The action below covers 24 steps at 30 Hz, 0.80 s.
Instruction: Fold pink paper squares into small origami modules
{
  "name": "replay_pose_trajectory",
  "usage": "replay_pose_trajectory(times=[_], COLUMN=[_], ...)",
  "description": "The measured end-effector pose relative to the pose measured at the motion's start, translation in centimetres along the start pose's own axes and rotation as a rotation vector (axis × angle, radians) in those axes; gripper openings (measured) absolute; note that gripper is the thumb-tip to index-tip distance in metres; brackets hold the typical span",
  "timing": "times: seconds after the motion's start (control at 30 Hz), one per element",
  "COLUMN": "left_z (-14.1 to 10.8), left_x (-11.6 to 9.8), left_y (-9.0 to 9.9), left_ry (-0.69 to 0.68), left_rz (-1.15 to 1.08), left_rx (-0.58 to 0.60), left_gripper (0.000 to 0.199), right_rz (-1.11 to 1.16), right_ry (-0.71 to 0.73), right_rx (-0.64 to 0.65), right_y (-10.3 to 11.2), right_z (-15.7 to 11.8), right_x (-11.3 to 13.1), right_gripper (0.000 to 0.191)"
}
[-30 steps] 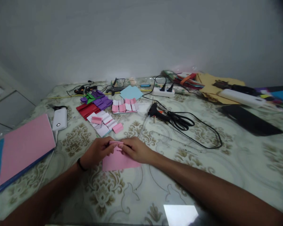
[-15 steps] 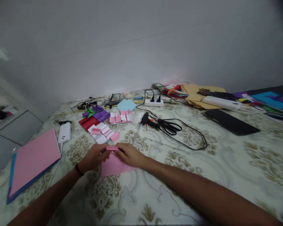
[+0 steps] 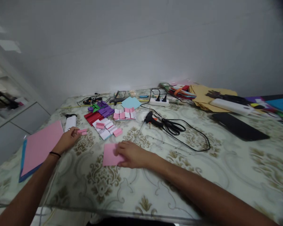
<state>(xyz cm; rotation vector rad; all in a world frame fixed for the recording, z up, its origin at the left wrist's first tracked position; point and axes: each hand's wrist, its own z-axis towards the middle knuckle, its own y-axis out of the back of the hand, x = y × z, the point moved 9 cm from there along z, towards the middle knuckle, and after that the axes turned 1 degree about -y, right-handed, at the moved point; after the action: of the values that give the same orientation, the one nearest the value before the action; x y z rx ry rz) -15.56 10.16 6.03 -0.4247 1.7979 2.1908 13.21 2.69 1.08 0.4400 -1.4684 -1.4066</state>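
Near the white power bank (image 3: 70, 123) at the left, my left hand (image 3: 69, 138) has its fingers closed on a small folded pink paper (image 3: 82, 131). My right hand (image 3: 129, 154) rests over the right part of a pink square sheet (image 3: 110, 154), its fingers curled at the sheet's edge. Beyond the hands lie folded white and pink papers (image 3: 105, 128), a second pink and white group (image 3: 124, 114), red folded paper (image 3: 93, 118) and purple folded paper (image 3: 106, 111).
A black glue gun (image 3: 153, 120) with a coiled cable lies right of centre. A stack of pink sheets (image 3: 43, 146) is at the left. Farther back are a power strip (image 3: 159, 102), light blue paper (image 3: 130, 102), brown envelopes (image 3: 209, 94) and a black flat object (image 3: 240, 126).
My left hand has moved left with the folded pink paper, away from my right hand. My right hand has come down onto the pink sheet. The view has shifted a little.
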Motion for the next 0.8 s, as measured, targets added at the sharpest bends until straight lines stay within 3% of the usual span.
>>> replay_pose_trajectory(times=[0.1,0.2,0.37,0.47,0.53,0.6,0.67,0.8], left_z=[0.2,-0.7,-5.5,-8.4,-9.1,-8.9,-8.0,-5.9], left_x=[0.5,-1.8,-10.3,-14.3,-15.7,-16.8,-17.3,-17.2], left_y=[1.3,1.9,-3.1,-6.4,-7.9,-8.4,-8.0,-6.2], left_ry=[-0.075,-0.154,-0.475,-0.618,-0.642,-0.644,-0.616,-0.485], left_rz=[0.116,0.13,-0.076,-0.125,-0.104,-0.091,-0.095,-0.142], left_rx=[-0.109,-0.153,0.214,0.331,0.33,0.295,0.241,0.175], left_gripper=[0.048,0.048,0.035,0.058,0.064,0.045,0.022,0.024], right_rz=[-0.032,-0.061,-0.063,-0.076,-0.093,-0.101,-0.071,0.1], right_ry=[-0.081,-0.155,-0.119,-0.11,-0.157,-0.218,-0.233,-0.222], right_rx=[0.064,0.12,0.088,0.036,0.0,-0.055,-0.151,-0.436], right_y=[0.5,0.7,1.3,1.7,2.0,2.8,4.2,8.7], right_z=[-0.7,-1.2,-1.3,-1.3,-1.3,-1.4,-1.5,-2.7], right_x=[-0.7,-1.4,-0.7,-0.7,-1.3,-2.0,-2.0,-0.9], right_gripper=[0.082,0.091,0.07,0.055,0.039,0.021,0.017,0.017])
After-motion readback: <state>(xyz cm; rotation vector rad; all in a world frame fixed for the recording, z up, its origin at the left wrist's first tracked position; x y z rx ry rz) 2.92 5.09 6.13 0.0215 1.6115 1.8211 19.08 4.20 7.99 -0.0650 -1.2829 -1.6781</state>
